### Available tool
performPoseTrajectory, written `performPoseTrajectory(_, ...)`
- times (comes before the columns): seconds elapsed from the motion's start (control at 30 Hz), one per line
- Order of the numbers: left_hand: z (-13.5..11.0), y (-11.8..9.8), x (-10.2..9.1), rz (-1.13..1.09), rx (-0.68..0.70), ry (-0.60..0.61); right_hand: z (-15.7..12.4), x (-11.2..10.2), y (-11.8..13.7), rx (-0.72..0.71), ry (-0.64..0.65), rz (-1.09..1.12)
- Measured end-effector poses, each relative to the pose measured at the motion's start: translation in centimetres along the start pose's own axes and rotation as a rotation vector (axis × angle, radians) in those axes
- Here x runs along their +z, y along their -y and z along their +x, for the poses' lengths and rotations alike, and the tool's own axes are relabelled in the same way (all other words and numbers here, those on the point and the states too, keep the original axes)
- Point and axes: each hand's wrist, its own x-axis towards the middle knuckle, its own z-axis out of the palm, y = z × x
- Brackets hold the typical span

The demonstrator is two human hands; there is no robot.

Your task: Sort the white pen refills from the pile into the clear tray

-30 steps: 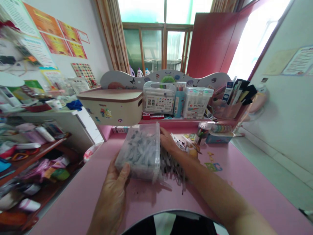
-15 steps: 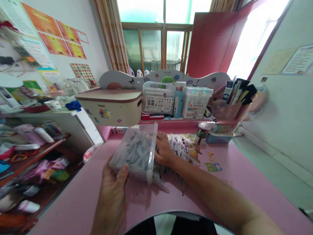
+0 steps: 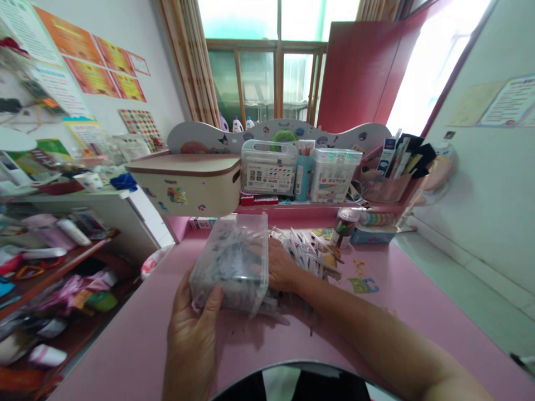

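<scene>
Tub (image 3: 229, 273) left of stick pile (image 3: 307, 248) on desk (image 3: 137, 340), shelf (image 3: 301, 208) behind both

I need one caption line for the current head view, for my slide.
Left hand holding a clear box, right hand at its right side, beside a pile of pale sticks on a pink desk.

The head camera looks forward and down across the desk (image 3: 137, 334).

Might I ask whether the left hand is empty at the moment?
No, the left hand holds the clear plastic box by its near left corner.
</scene>
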Motion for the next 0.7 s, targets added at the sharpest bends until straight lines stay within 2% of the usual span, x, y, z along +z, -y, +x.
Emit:
performPoseTrajectory(0.2,-0.6,0.1,0.3,-0.017,-0.022,0.003,-1.1,-0.4,0.4,0.059,-0.019,-0.007)
performPoseTrajectory(0.47,-1.4,0.7,0.7,-0.048,0.039,0.014,-1.9,-1.8,1.5,0.15,0.08,-0.066)
performPoseTrajectory(0.6,-1.3,0.8,0.5,0.033,0.104,0.035,-2.7,-2.4,0.7,0.176,0.102,-0.082)
performPoseTrajectory(0.7,-1.3,1.0,0.6,0.149,0.218,0.049,-3.6,-2.6,-0.1,0.224,0.116,-0.082)
